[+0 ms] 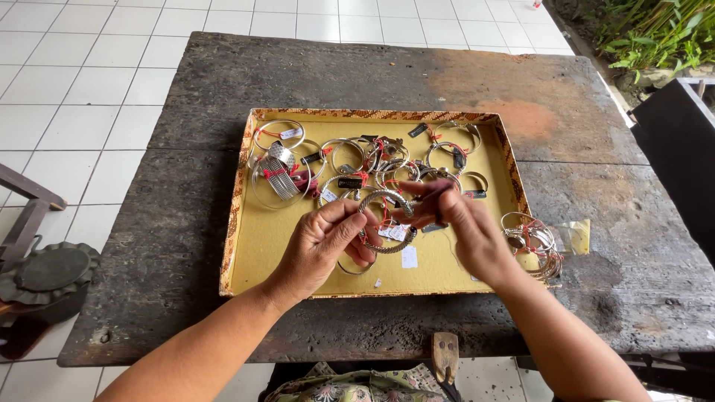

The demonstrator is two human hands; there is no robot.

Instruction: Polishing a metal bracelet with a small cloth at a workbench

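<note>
Left hand [322,242] grip pinching twisted silver bangle [385,222], right hand [462,223] grip pinching its tag, above yellow tray [298,257]

Both forearms are bare with no sleeves, and patterned green cloth [357,385] covers the lap.

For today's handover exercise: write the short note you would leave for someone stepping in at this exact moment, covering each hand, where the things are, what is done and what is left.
Left hand: holds a twisted silver bangle over the tray.
Right hand: fingers pinch at the bangle's red string and tag.
Yellow tray on the dark wooden table: many tagged silver bangles crowd its far half.
Done: a small pile of bangles lies on the table, right of the tray.
Left: the bangles in the tray, judging by the pile.
</note>
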